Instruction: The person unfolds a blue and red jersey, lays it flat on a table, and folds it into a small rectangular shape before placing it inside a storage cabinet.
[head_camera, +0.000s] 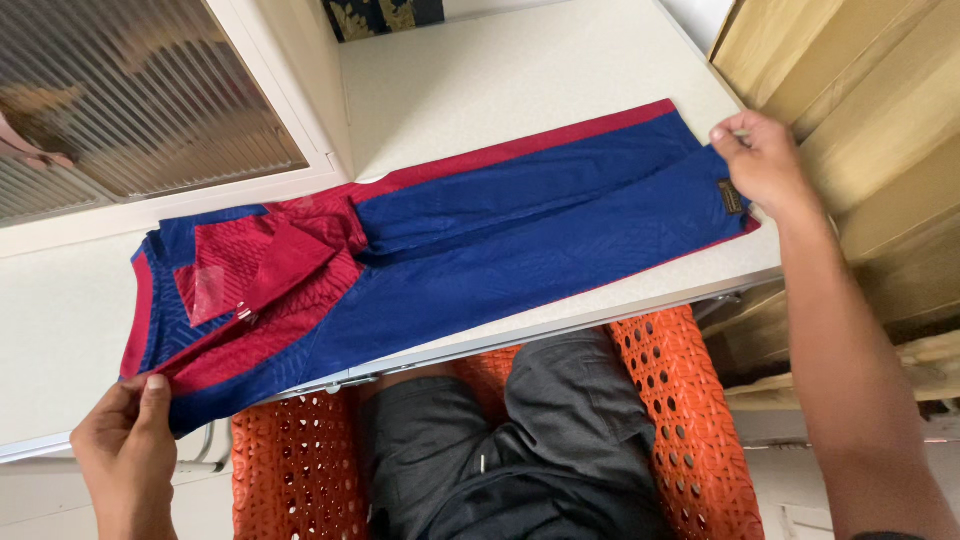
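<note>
- Nearest, an orange perforated chair (690, 420) holds the person's dark-shorted lap.
- The left hand (125, 445) pinches the blue-and-red garment (480, 250) at its collar end.
- The right hand (765, 160) clamps the hem.
- The garment lies folded lengthwise on the white table (520, 80).

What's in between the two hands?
In the head view, the folded blue and red garment stretches across the white table from the left hand to the right hand.
</note>
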